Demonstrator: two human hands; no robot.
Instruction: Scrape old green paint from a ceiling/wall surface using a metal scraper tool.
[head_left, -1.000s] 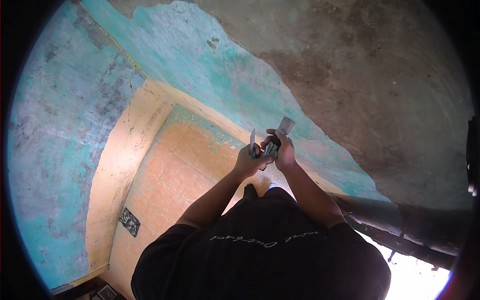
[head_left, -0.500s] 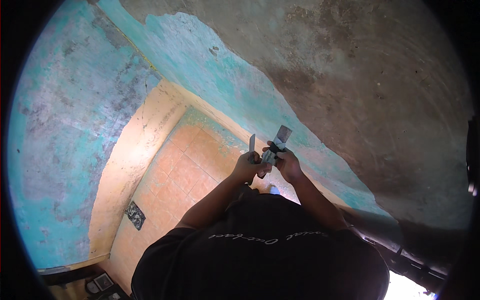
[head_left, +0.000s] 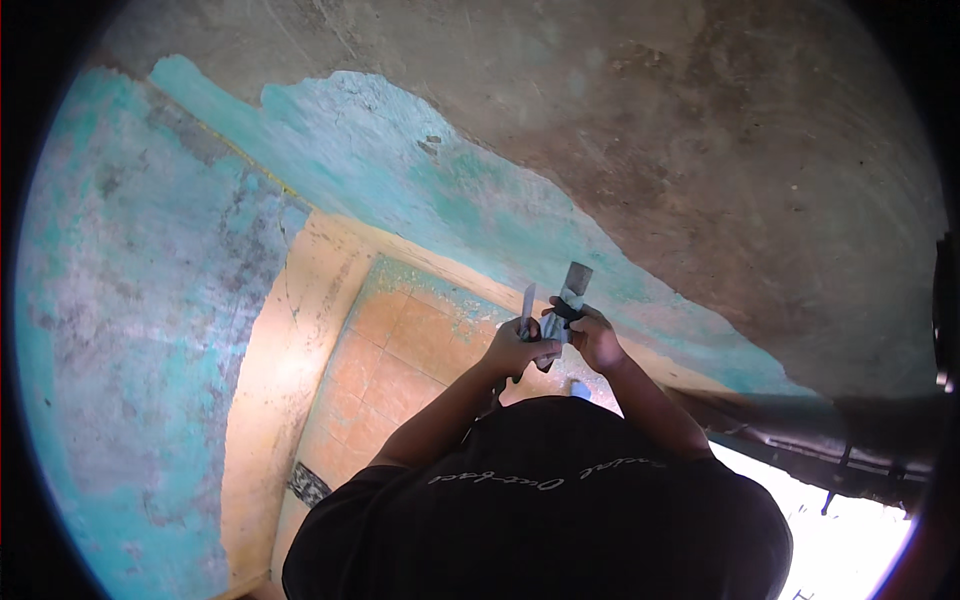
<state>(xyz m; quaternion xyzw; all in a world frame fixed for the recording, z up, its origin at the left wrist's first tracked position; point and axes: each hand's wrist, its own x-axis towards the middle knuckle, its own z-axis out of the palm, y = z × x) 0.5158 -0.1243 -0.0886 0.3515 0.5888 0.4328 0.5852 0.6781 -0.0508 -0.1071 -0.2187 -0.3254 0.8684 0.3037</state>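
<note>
In front of my chest, my left hand (head_left: 514,348) is closed with a narrow upright blade (head_left: 527,302), like a knife's, sticking up from it. Its thumb also presses the lower end of a scraper-like tool with a flat, wide grey blade (head_left: 578,278). The fingers of my right hand (head_left: 598,345) grip that tool around a dark band (head_left: 567,309) below the blade. A pale, whitish piece shows beside the band. The narrow blade and the wide one stand side by side, apart. The narrow blade's handle is hidden in my left fist.
A wall with peeling turquoise paint (head_left: 480,190) and bare grey-brown plaster (head_left: 720,150) rises ahead. Another turquoise wall (head_left: 140,330) stands left, with a cream lower band (head_left: 270,350). Flakes lie on the orange tiled floor (head_left: 385,350). A black-and-white patterned object (head_left: 308,484) lies by the left wall.
The view has shifted, so walls and floor sit lower in the picture. Both hands keep their hold, and the wide blade now stands more upright.
</note>
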